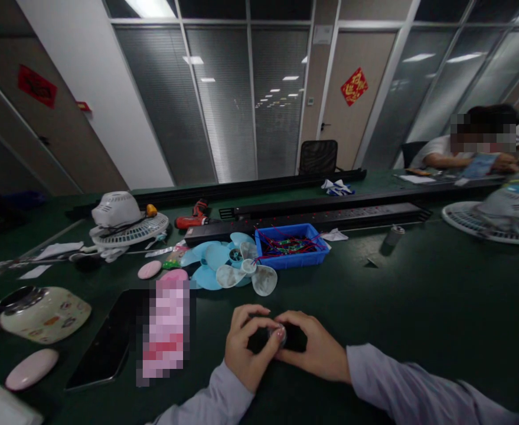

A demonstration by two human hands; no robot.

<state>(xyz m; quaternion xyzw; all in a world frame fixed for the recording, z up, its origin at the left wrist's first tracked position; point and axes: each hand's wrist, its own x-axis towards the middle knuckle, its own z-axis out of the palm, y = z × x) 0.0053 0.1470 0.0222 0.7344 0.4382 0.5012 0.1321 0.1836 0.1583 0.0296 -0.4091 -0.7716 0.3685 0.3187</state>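
Note:
Both hands meet over the green table, fingertips pinched around a small round shiny piece (277,336). It is mostly hidden by the fingers, so I cannot make out its exact kind. My left hand (247,348) holds it with the thumb and index finger curled. My right hand (316,351) grips its other side with thumb and fingertips. Beyond the hands lie light-blue fan blades (217,260) and a translucent fan blade (265,280). A blue bin (294,258) behind them holds red and blue wires with small circuit boards.
At left are a phone-like black slab (104,342), a patterned kettle-shaped appliance (49,313) and pink oval pieces (32,369). Farther back are a white fan housing (129,230), a red drill (192,219), long black rails (321,206) and a metal cylinder (395,234). Another person (445,153) sits at right.

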